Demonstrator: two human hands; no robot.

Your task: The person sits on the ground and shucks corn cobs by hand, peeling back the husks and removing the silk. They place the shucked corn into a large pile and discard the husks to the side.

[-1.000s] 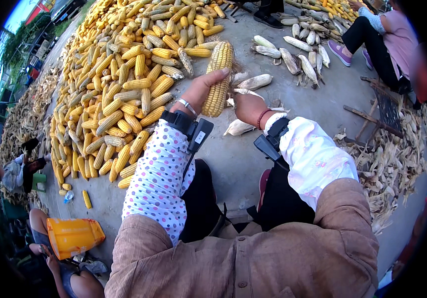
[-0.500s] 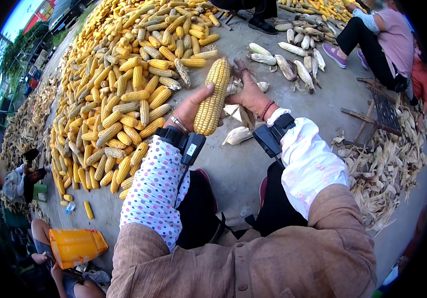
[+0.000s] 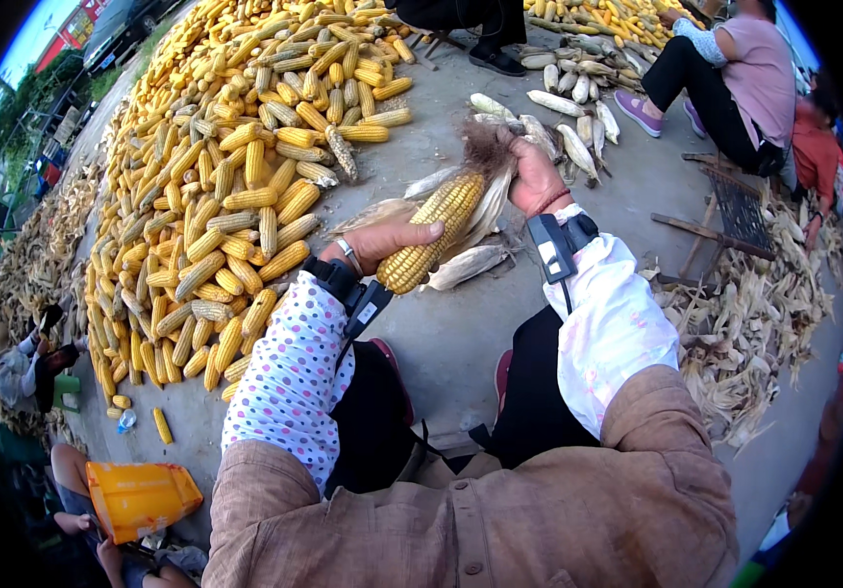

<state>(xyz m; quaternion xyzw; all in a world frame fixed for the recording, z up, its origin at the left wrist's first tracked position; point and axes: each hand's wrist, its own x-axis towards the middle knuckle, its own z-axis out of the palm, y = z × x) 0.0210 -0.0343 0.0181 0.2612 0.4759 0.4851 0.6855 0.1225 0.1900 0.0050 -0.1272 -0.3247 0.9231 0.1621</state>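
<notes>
While our left hand (image 3: pixel 379 242) grips one long yellow corn cob (image 3: pixel 453 209), our right hand (image 3: pixel 536 178) pinches its pale papery husk (image 3: pixel 493 208) beside brown tufted silk (image 3: pixel 484 147).

the left hand (image 3: pixel 379 245) has fingers hidden behind the corn ear (image 3: pixel 429 233); the top edge crops the corn pile (image 3: pixel 216 196).

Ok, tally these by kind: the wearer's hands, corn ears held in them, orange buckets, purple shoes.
Wearer's hands: 2 (left hand, right hand)
Held corn ear: 1
Orange bucket: 1
Purple shoes: 2
Total: 6
</notes>
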